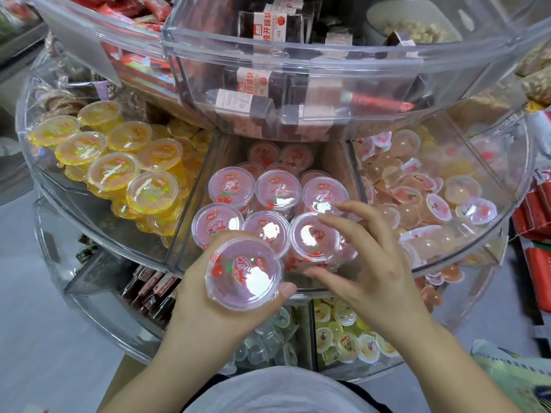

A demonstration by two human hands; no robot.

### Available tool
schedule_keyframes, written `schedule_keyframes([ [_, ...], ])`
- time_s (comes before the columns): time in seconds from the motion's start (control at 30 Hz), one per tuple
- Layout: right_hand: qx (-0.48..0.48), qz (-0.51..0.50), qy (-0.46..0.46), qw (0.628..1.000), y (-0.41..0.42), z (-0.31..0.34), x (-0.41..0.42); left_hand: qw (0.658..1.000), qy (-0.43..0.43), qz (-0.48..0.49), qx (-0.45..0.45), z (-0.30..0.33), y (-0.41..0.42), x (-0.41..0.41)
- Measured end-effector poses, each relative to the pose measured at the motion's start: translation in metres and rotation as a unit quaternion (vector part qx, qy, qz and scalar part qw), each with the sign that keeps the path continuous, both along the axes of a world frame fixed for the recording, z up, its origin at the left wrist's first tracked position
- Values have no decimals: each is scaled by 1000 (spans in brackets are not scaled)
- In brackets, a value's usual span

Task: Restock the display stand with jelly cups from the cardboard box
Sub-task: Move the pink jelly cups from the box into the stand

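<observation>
Tiered clear display stand (190, 257): the left hand (208, 308) cradles a pink jelly cup (244, 271) lid-up, apparently for the middle bin's front gap, as the right hand (366, 260), fingers spread, touches stocked cups (313, 236).

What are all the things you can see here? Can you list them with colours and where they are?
pink jelly cups: about ten showing, pink, middle compartment of the middle tier
held jelly cup: one, pink, in the left hand, in front of that compartment
yellow jelly cups: many, yellow, compartment to the left
small jellies: many, pale peach and pink, compartment to the right
dark snack bars: several, dark brown with white labels, top tier
small cups: many, yellow and clear, bottom tier
display stand: one, clear plastic, three tiers showing
left hand: holds the pink cup
right hand: fingers spread over the pink cups
</observation>
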State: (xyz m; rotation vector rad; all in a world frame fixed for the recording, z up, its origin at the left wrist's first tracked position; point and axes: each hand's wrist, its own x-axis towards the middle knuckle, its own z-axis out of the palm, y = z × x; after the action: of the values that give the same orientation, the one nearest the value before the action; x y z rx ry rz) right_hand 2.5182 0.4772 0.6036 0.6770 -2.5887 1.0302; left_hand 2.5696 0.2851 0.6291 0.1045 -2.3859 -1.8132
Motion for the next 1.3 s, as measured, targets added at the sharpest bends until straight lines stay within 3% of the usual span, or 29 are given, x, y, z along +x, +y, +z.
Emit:
schedule_keyframes([
  [0.23,-147,107,-55,982,1,32,15,996,47,-70,10,13,16,1],
  [0.37,-141,154,-65,976,1,42,23,979,72,-188,-43,16,29,4],
  [0.5,-201,162,-81,963,13,44,24,959,65,-274,-41,14,36,5],
  [0.63,-201,140,-98,965,29,42,24,971,77,-225,-27,14,44,0],
  [0.83,-183,105,-89,974,43,41,19,970,128,-183,-98,11,56,-6],
  [1.1,-42,2,-123,992,51,29,-13,984,137,-72,-93,6,22,-16],
  [1.3,-64,3,-134,989,41,23,-19,987,128,-42,-91,4,14,-16],
])
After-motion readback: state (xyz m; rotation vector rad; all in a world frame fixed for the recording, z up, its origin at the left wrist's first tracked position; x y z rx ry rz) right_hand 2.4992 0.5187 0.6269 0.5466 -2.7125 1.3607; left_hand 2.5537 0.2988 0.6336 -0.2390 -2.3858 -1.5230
